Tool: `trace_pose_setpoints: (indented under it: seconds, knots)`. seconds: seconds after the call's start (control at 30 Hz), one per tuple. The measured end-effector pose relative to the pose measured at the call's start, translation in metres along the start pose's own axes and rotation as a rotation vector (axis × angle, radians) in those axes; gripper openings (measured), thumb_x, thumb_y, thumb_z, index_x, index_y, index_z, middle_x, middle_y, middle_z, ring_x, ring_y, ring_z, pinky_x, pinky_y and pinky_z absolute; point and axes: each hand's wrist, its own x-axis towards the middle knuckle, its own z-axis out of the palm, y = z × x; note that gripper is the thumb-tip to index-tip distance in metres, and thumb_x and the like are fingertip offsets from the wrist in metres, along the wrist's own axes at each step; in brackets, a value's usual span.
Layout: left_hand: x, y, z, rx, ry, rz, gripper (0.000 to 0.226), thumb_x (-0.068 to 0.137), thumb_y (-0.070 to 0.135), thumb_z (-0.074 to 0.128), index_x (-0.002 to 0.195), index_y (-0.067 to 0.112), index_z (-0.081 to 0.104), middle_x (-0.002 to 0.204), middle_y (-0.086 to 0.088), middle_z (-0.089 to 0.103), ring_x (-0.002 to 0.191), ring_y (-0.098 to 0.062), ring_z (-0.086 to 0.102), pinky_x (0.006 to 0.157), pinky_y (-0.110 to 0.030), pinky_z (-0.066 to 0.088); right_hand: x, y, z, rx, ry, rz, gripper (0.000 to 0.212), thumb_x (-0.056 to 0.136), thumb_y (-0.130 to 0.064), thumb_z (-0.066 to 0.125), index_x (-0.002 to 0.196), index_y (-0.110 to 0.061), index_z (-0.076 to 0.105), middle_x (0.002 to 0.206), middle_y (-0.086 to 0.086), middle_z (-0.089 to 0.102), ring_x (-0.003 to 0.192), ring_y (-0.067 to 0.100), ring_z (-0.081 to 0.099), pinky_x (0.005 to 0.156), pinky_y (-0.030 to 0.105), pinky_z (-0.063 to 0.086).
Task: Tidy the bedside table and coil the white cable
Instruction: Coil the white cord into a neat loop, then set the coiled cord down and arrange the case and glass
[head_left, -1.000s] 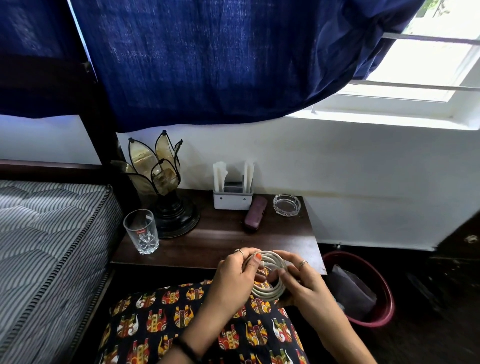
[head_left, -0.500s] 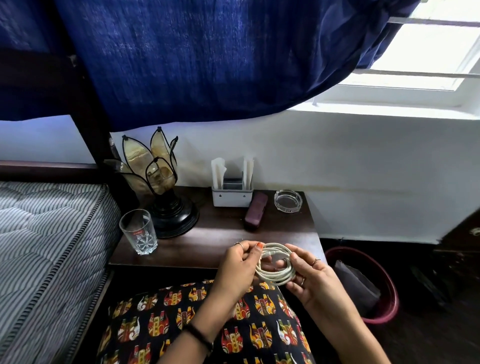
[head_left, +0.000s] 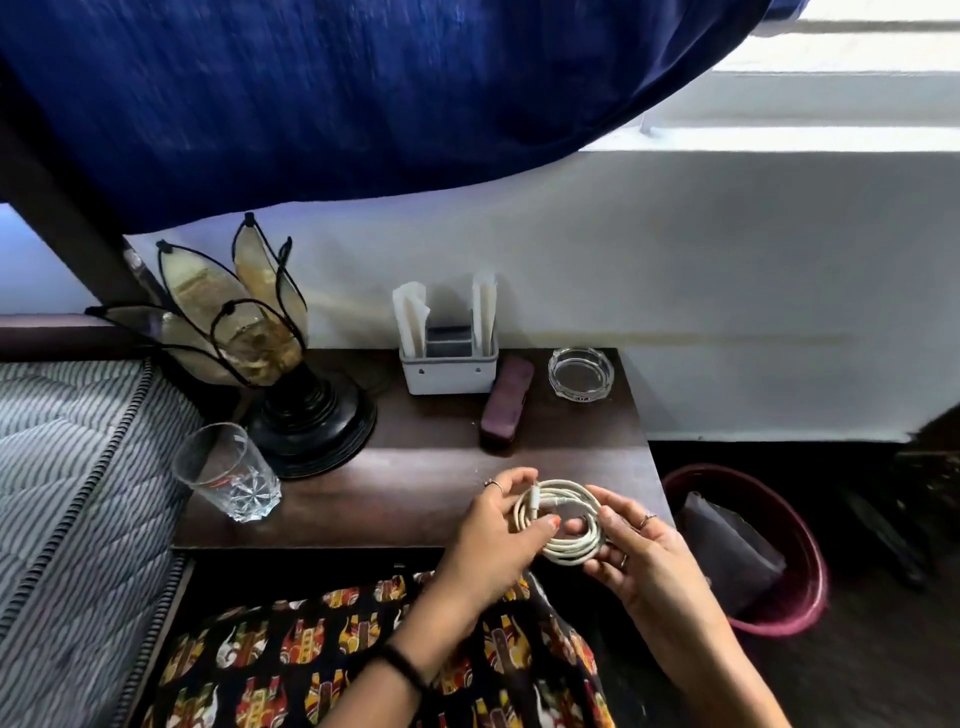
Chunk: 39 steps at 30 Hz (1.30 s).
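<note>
The white cable (head_left: 569, 545) is wound into a round coil, held over the front right corner of the dark wooden bedside table (head_left: 415, 483). My left hand (head_left: 488, 530) pinches the coil's left side, thumb inside the loop, near a white plug end. My right hand (head_left: 634, 556) cups the coil's right and lower side with curled fingers. On the table stand a petal-shaped lamp (head_left: 270, 364), a drinking glass (head_left: 228, 475), a white holder (head_left: 449, 358) with paper napkins, a maroon case (head_left: 506, 408) and a glass ashtray (head_left: 581, 373).
A striped mattress (head_left: 67, 467) lies to the left. A maroon bin (head_left: 769, 545) with a dark bag sits on the floor to the right. A blue curtain (head_left: 363, 93) hangs above. A patterned cushion (head_left: 311, 654) is below my arms.
Both hands have lifted the coil a little up and forward over the table's front edge. The left thumb has moved into the loop. The view has tilted downward.
</note>
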Motion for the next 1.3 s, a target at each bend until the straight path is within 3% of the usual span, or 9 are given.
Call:
trace_pose_setpoints:
  seconds: [0.1,0.3,0.47,0.6,0.67,0.77,0.97,1.13,1.3]
  knots:
    - [0.025,-0.004,0.004,0.031,-0.026,0.059,0.046,0.081,0.006,0.068,0.12,0.025,0.051,0.115,-0.005,0.066,0.102,-0.016,0.065,0.095,-0.036,0.051,0.024,-0.002,-0.006,-0.018,0.037,-0.015,0.023,0.095,-0.007,0.048,0.113,-0.004,0.06,0.082,0.007,0.074,0.059,0.008,0.067,0.05,0.017,0.052]
    - [0.091,-0.026,0.016,0.138,-0.041,0.069,0.064,0.059,0.043,0.073,0.118,0.044,0.049,0.118,0.003,0.066,0.108,-0.01,0.063,0.099,-0.039,0.048,0.087,-0.008,-0.02,-0.257,0.138,-0.104,0.023,0.096,-0.006,0.047,0.115,-0.004,0.061,0.09,0.014,0.072,0.064,0.008,0.067,0.049,0.017,0.05]
    - [0.134,-0.038,0.028,0.251,-0.025,0.132,0.064,0.072,0.017,0.075,0.13,0.023,0.048,0.119,0.002,0.063,0.107,-0.006,0.06,0.098,-0.021,0.045,0.131,-0.011,-0.035,-0.391,0.179,-0.084,0.023,0.098,-0.002,0.043,0.109,-0.006,0.063,0.072,0.012,0.067,0.054,0.005,0.065,0.046,0.015,0.048]
    - [0.157,-0.048,0.042,0.329,0.025,0.176,0.066,0.072,0.019,0.075,0.132,0.014,0.047,0.124,0.0,0.059,0.115,-0.011,0.056,0.102,-0.021,0.04,0.163,-0.006,-0.053,-0.622,0.302,-0.087,0.024,0.097,-0.007,0.046,0.11,-0.009,0.066,0.076,0.007,0.071,0.062,0.01,0.066,0.052,0.02,0.052]
    - [0.166,-0.052,0.049,0.373,0.044,0.19,0.065,0.076,0.016,0.074,0.134,0.012,0.045,0.128,-0.001,0.055,0.119,-0.011,0.051,0.102,-0.013,0.032,0.175,-0.005,-0.058,-0.758,0.351,-0.097,0.023,0.096,-0.01,0.047,0.107,-0.013,0.067,0.074,0.001,0.071,0.055,0.006,0.064,0.06,0.025,0.054]
    - [0.176,-0.058,0.056,0.408,0.04,0.216,0.064,0.079,0.014,0.071,0.136,0.01,0.042,0.132,-0.003,0.051,0.124,-0.013,0.045,0.103,-0.01,0.025,0.185,-0.006,-0.061,-0.92,0.396,-0.097,0.022,0.095,-0.016,0.047,0.099,-0.016,0.069,0.069,0.0,0.069,0.043,0.002,0.059,0.06,0.02,0.049]
    - [0.186,-0.065,0.066,0.494,0.042,0.258,0.063,0.081,0.011,0.067,0.138,0.009,0.038,0.138,-0.006,0.044,0.129,-0.02,0.038,0.107,-0.015,0.02,0.193,-0.008,-0.058,-1.068,0.465,-0.146,0.026,0.094,-0.012,0.043,0.086,-0.005,0.066,0.079,0.013,0.069,0.084,0.034,0.065,0.075,0.035,0.046]
    - [0.187,-0.068,0.071,0.559,0.058,0.27,0.063,0.085,0.01,0.062,0.14,0.005,0.033,0.141,-0.01,0.039,0.128,-0.024,0.033,0.108,-0.019,0.018,0.191,-0.003,-0.055,-1.231,0.515,-0.237,0.024,0.094,-0.011,0.044,0.095,-0.003,0.067,0.1,0.017,0.059,0.094,0.038,0.059,0.08,0.039,0.045]
    - [0.187,-0.065,0.067,0.556,0.061,0.255,0.067,0.086,0.017,0.063,0.143,0.007,0.029,0.144,-0.008,0.035,0.131,-0.023,0.032,0.109,-0.022,0.018,0.19,-0.004,-0.059,-1.228,0.508,-0.196,0.031,0.093,-0.015,0.05,0.121,-0.005,0.059,0.117,0.018,0.054,0.111,0.037,0.054,0.095,0.04,0.042]
